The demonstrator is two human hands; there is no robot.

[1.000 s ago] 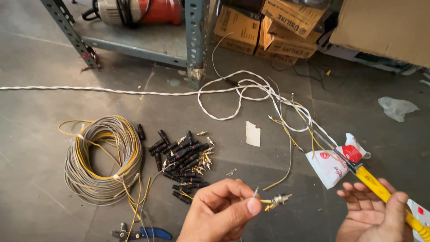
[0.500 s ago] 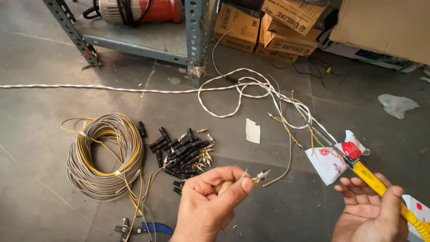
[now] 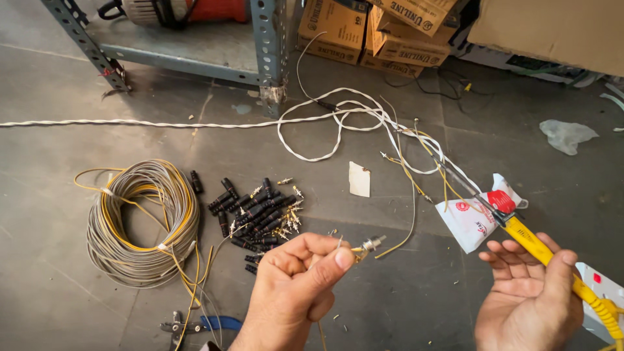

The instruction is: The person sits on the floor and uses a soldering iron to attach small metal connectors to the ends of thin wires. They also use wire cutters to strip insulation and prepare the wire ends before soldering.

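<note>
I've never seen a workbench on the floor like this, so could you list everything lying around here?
Cable coil: one, grey and yellow, floor left.
Connector shells: a pile, black, beside the coil.
White cord: one, looping across the floor.
Paper scrap: one, white, mid-floor.
Pouch: one, white and red, right.
Pliers: one, blue-handled, bottom.
Cardboard boxes: several, brown, top.
Metal connector: one, silver, in left hand.
Soldering iron: one, yellow-handled, in right hand.

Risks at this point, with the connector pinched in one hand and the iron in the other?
1. The left hand pinches the small metal connector right at its wire; if hot, the soldering iron in the right hand could burn the fingertips.
2. The iron's tip lies over a plastic bag; it might melt it.
3. Loose connector parts could scatter.
</note>
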